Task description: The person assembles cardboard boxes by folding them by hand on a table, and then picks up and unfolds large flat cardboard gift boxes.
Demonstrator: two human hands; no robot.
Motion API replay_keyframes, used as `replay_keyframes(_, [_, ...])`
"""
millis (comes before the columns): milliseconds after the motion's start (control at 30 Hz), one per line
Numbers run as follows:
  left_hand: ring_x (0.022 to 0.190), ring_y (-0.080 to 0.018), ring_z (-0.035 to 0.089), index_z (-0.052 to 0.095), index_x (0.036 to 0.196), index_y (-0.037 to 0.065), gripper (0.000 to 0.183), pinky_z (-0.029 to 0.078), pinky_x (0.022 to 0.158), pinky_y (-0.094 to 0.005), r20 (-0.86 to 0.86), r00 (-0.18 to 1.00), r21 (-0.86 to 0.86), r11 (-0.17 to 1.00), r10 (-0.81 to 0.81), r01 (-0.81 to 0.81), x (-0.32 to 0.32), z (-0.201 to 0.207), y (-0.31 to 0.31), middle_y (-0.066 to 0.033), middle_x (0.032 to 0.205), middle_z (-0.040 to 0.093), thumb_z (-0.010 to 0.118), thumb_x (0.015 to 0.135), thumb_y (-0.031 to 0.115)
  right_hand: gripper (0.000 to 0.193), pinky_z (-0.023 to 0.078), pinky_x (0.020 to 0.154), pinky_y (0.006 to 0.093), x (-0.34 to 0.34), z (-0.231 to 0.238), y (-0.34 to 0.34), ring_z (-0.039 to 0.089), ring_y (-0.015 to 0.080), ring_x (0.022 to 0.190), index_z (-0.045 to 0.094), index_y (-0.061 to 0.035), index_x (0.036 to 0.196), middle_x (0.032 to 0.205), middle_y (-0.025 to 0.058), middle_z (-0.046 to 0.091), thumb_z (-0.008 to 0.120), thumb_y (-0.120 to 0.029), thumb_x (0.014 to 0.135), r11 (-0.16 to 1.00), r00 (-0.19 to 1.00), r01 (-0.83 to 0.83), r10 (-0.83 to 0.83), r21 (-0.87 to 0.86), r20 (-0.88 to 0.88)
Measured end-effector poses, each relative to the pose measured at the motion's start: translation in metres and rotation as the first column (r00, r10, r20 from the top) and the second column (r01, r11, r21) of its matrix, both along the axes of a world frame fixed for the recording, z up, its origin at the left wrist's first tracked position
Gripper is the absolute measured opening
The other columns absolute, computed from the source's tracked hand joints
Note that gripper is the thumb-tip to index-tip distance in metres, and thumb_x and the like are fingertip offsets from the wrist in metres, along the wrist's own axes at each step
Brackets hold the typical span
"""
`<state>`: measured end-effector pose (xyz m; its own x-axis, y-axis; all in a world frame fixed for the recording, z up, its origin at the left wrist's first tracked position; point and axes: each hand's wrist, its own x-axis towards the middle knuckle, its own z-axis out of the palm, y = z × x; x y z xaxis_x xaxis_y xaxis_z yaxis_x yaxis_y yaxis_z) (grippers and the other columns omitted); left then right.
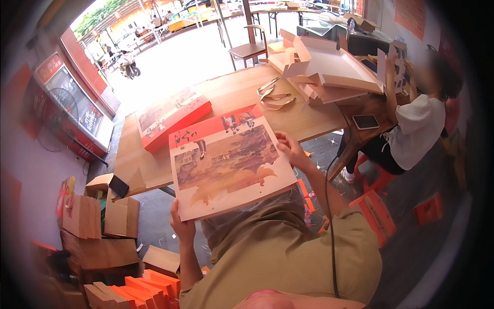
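Tilted over my lap and the table's near edge is a flat gift box [231, 180], with a red band along its far side and a printed landscape of buildings and small figures. My left hand [182, 220] is closed on its near left corner, the thumb on top. At the right edge, my right hand [292, 151] grips the box with curled fingers; its fingertips are partly hidden. Just beyond lies a second gift box [175, 116] with red sides, its lid printed in a similar style. Loops of flat beige ribbon [275, 98] rest farther back to the right.
The wooden table [231, 85] spans the middle. Unfolded cartons [334, 62] are heaped at its right end, near a seated person [417, 123] handling a carton. A phone [366, 121] lies there; another [119, 187] sits at the left corner. Cardboard boxes [103, 252] crowd the left floor.
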<state>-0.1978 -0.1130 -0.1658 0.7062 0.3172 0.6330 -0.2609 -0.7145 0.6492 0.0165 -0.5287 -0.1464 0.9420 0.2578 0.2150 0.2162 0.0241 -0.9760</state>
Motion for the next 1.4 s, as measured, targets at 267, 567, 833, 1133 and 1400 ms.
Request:
replay_keyframes(267, [0.097, -0.0354, 0.073, 0.042, 0.145, 0.0, 0.069, 0.059, 0.078, -0.0412, 0.022, 0.998, 0.179, 0.982, 0.052, -0.055, 0.0, -0.029, -0.003, -0.0204, 0.111, 0.071, 0.074, 0.087, 0.02, 0.081, 0.046, 0.105, 0.0371, -0.061, 0.006, -0.003, 0.056, 0.0216, 0.125, 0.027, -0.0019, 0.155, 0.141, 0.0158, 0.052, 0.07, -0.022, 0.09, 0.96, 0.954, -0.073, 0.146, 0.269, -0.263])
replay_keyframes(567, [0.126, -0.0354, 0.058, 0.025, 0.155, 0.002, 0.098, 0.05, 0.099, -0.0438, -0.506, 0.696, -0.06, 0.826, -0.509, 0.561, -0.008, -0.037, 0.021, -0.0243, 0.145, 0.049, 0.082, 0.077, 0.016, 0.094, 0.047, 0.104, 0.0347, -0.057, -0.025, -0.027, 0.056, 0.0205, 0.127, 0.021, -0.0037, 0.158, 0.136, 0.0125, 0.055, 0.056, 0.012, 0.073, 0.974, 0.987, -0.108, 0.129, 0.198, -0.097])
replay_keyframes(833, [0.103, -0.0242, 0.066, 0.066, 0.117, -0.003, 0.042, 0.053, 0.09, -0.0406, -0.202, 0.881, -0.127, 0.903, -0.428, 0.41, 0.027, 0.02, 0.002, -0.0111, 0.112, 0.07, 0.078, 0.086, 0.024, 0.054, 0.055, 0.089, 0.0318, -0.081, -0.029, -0.051, 0.067, 0.0177, 0.107, 0.058, 0.0023, 0.132, 0.118, 0.0096, 0.07, 0.068, 0.007, 0.079, 0.981, 0.985, -0.172, 0.173, 0.089, -0.013])
replay_keyframes(1133, [0.137, -0.0283, 0.042, 0.027, 0.15, 0.0, 0.088, 0.039, 0.11, -0.0427, 0.267, 0.825, -0.011, 0.855, -0.497, 0.519, 0.05, 0.091, -0.064, -0.0191, 0.151, 0.034, 0.078, 0.083, 0.025, 0.07, 0.046, 0.102, 0.0362, -0.109, 0.001, -0.083, 0.057, 0.0196, 0.12, 0.04, 0.0017, 0.144, 0.137, 0.0126, 0.056, 0.073, -0.022, 0.086, 0.954, 0.958, 0.219, -0.25, 0.204, 0.143])
replay_keyframes(1400, [0.12, -0.0344, 0.057, 0.045, 0.135, 0.002, 0.078, 0.046, 0.102, -0.0443, 0.126, 0.894, -0.003, 0.901, -0.431, 0.434, 0.039, 0.114, -0.059, -0.0217, 0.134, 0.054, 0.088, 0.072, 0.019, 0.075, 0.038, 0.112, 0.0395, -0.114, 0.07, -0.077, 0.05, 0.0269, 0.132, 0.041, -0.0009, 0.143, 0.144, 0.0182, 0.049, 0.076, -0.023, 0.081, 0.98, 0.871, 0.17, -0.198, 0.103, 0.449])
